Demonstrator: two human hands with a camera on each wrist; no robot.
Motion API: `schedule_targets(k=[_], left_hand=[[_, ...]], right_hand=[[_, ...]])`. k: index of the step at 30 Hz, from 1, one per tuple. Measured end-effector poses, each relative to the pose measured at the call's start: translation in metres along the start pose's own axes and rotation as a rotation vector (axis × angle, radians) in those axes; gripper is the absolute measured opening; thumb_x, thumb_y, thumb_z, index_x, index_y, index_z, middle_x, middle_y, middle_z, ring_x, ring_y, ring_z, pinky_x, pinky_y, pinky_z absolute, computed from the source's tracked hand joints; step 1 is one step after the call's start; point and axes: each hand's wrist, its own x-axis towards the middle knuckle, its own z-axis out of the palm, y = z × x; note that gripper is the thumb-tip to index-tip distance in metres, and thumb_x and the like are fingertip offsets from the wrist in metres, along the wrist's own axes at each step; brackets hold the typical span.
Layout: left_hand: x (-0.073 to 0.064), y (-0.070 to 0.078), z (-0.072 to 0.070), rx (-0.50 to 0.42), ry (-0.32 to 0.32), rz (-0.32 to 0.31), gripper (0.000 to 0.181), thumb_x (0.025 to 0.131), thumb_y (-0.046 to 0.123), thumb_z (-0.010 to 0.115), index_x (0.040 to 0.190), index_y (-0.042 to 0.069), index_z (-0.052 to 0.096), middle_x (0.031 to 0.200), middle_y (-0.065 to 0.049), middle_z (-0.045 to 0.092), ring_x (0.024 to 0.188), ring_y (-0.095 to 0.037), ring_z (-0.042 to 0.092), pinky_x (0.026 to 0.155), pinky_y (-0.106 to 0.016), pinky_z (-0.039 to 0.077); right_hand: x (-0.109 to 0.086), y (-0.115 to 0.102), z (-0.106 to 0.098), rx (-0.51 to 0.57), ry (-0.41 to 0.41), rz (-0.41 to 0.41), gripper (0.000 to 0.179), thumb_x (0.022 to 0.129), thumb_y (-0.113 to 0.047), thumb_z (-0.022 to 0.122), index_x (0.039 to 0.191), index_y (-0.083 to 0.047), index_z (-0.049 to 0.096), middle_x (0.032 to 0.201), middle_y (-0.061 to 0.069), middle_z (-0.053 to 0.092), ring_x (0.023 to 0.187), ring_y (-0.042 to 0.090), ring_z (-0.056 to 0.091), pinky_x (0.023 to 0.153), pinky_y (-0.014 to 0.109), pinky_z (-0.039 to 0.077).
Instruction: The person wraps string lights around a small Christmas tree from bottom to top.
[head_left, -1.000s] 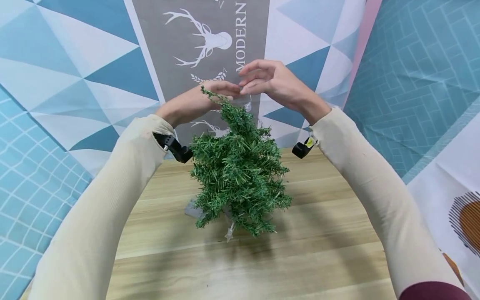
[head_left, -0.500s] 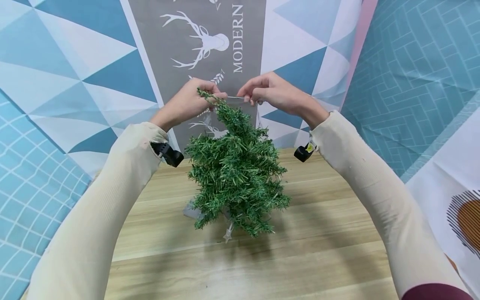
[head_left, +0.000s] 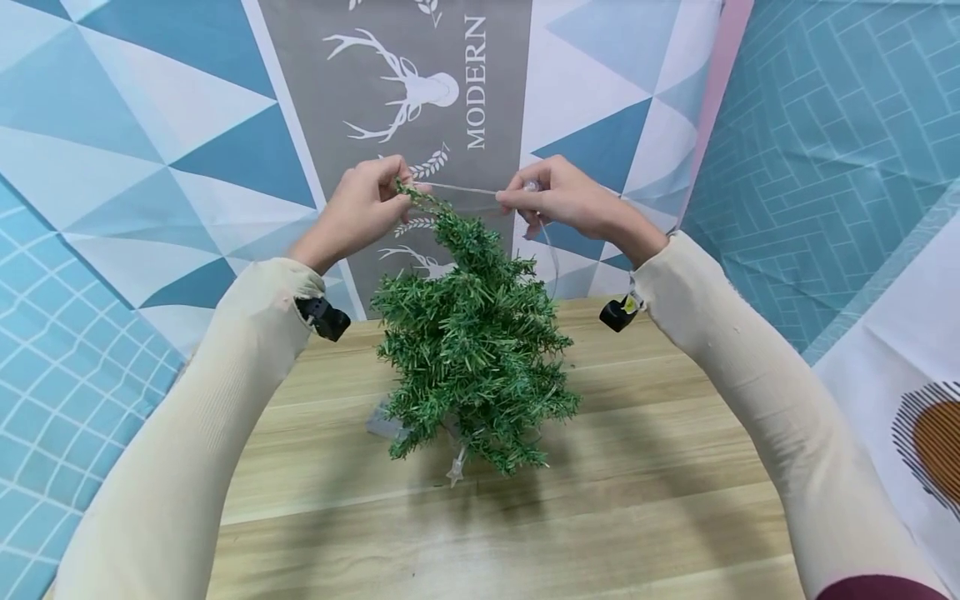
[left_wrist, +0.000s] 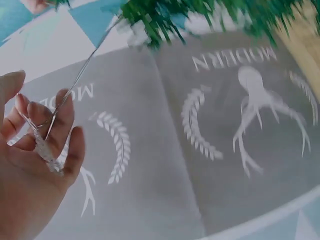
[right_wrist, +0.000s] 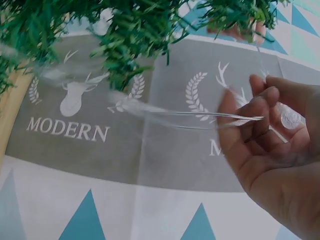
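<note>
A small green artificial Christmas tree stands on the wooden table, its tip leaning left. Behind the tip my left hand pinches a clear, thin string of lights. My right hand holds the same string between thumb and fingers, to the right of the tip. The stretch between the hands is nearly straight. A clear ornament sits within the right hand's fingers, and a slack length hangs from that hand toward the tree. In the left wrist view, a clear piece lies against the left fingers.
A clear star hangs at the tree's lower front, near the tabletop. Part of a grey base shows beneath the branches at left. A patterned cloth backdrop rises close behind the tree, with more cloth on both sides.
The hands have moved apart from close together behind the tip, the left going left and the right going right. The string between them has lengthened and come into view.
</note>
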Motion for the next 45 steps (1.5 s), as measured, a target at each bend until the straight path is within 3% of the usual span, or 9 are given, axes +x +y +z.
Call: schedule_targets(k=[4,8,12,16,19,25,29,35,45], left_hand=[[-0.002,-0.005,-0.006,0.191,0.073,0.125,0.019,0.094,0.006,0.054,0.076,0.007,0.047,0.065,-0.008,0.041,0.06,-0.022,0.036,0.06,-0.032,0.032],[-0.005,-0.014,-0.016,0.417,0.113,0.217,0.02,0.095,0.009,0.06,0.077,0.006,0.051,0.071,-0.008,0.052,0.065,-0.024,0.044,0.066,-0.035,0.031],[-0.013,-0.027,-0.025,0.529,0.137,0.211,0.014,0.096,0.01,0.062,0.085,0.004,0.055,0.075,-0.012,0.06,0.066,-0.031,0.051,0.065,-0.042,0.037],[-0.022,-0.043,-0.03,0.458,0.143,0.108,0.013,0.101,0.01,0.053,0.098,0.001,0.061,0.079,-0.017,0.067,0.063,-0.032,0.06,0.062,-0.043,0.049],[-0.029,-0.055,-0.033,0.342,0.123,0.003,0.026,0.105,0.019,0.049,0.108,0.0,0.067,0.084,-0.019,0.071,0.055,-0.026,0.065,0.055,-0.031,0.053],[-0.047,-0.071,-0.044,0.208,0.11,-0.124,0.04,0.106,0.031,0.045,0.097,0.002,0.071,0.077,-0.015,0.068,0.05,-0.015,0.063,0.046,-0.021,0.048],[-0.058,-0.077,-0.053,0.223,0.099,-0.11,0.037,0.104,0.033,0.052,0.088,0.005,0.07,0.071,-0.011,0.064,0.054,-0.019,0.06,0.048,-0.022,0.046],[-0.085,-0.084,-0.065,0.246,-0.006,-0.036,0.026,0.1,0.029,0.062,0.087,0.008,0.07,0.061,-0.006,0.06,0.05,-0.017,0.057,0.049,-0.023,0.043],[-0.114,-0.105,-0.078,0.292,0.014,-0.093,0.031,0.102,0.031,0.057,0.081,0.009,0.065,0.061,-0.008,0.056,0.049,-0.018,0.05,0.047,-0.027,0.038]], right_hand=[[-0.005,0.004,-0.003,-0.02,0.006,-0.01,0.03,0.098,-0.031,0.064,0.091,-0.002,0.069,0.061,0.009,0.053,0.052,0.024,0.053,0.056,0.038,0.054],[-0.008,0.013,-0.008,-0.06,0.011,-0.022,0.03,0.1,-0.03,0.061,0.092,-0.003,0.071,0.056,0.008,0.051,0.047,0.024,0.048,0.053,0.034,0.048],[-0.012,0.023,-0.013,-0.095,0.019,-0.014,0.029,0.102,-0.026,0.059,0.092,-0.002,0.071,0.055,0.013,0.051,0.046,0.027,0.048,0.056,0.034,0.047],[-0.017,0.027,-0.015,-0.09,0.014,-0.013,0.027,0.102,-0.025,0.058,0.096,-0.002,0.071,0.057,0.014,0.052,0.048,0.028,0.047,0.054,0.034,0.045],[-0.018,0.029,-0.015,-0.07,0.022,-0.031,0.027,0.102,-0.026,0.058,0.098,-0.003,0.071,0.059,0.011,0.052,0.049,0.026,0.047,0.053,0.034,0.046],[-0.019,0.029,-0.014,-0.055,0.027,-0.061,0.027,0.102,-0.026,0.058,0.099,-0.003,0.071,0.06,0.008,0.052,0.049,0.025,0.048,0.051,0.035,0.047],[-0.02,0.03,-0.014,-0.067,0.026,-0.06,0.027,0.102,-0.027,0.058,0.098,-0.003,0.07,0.06,0.009,0.053,0.049,0.025,0.049,0.052,0.034,0.047],[-0.022,0.035,-0.013,-0.105,0.021,-0.028,0.03,0.102,-0.03,0.058,0.094,-0.004,0.071,0.061,0.012,0.054,0.051,0.029,0.051,0.054,0.034,0.048],[-0.023,0.045,-0.001,-0.091,-0.043,0.006,0.039,0.104,-0.03,0.054,0.086,0.003,0.064,0.082,0.017,0.066,0.075,0.025,0.063,0.078,0.036,0.055]])
